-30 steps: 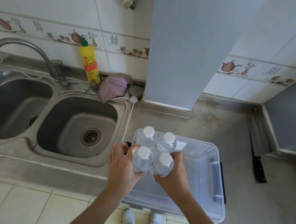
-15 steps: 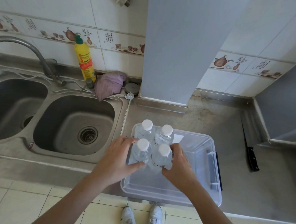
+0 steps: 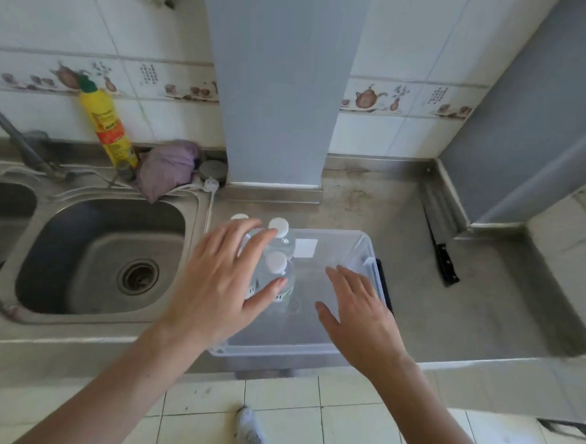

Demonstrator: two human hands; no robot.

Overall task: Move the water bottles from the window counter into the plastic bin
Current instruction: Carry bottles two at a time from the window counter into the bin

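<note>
A clear plastic bin (image 3: 370, 250) sits on the steel counter just right of the sink. Several clear water bottles (image 3: 280, 269) with white caps stand upright together in its left end. My left hand (image 3: 223, 279) hovers over those bottles with fingers spread, covering part of them and holding nothing. My right hand (image 3: 361, 315) is open above the bin's bare right half, apart from the bottles.
A steel sink basin (image 3: 100, 258) lies left of the bin. A yellow detergent bottle (image 3: 107, 124) and a purple cloth (image 3: 166, 169) sit behind it. A black-handled knife (image 3: 442, 255) lies on the counter to the right. A grey pillar (image 3: 279, 83) rises behind the bin.
Both hands held the group of bottles and lowered it into the bin. They have now let go and lifted away with fingers spread.
</note>
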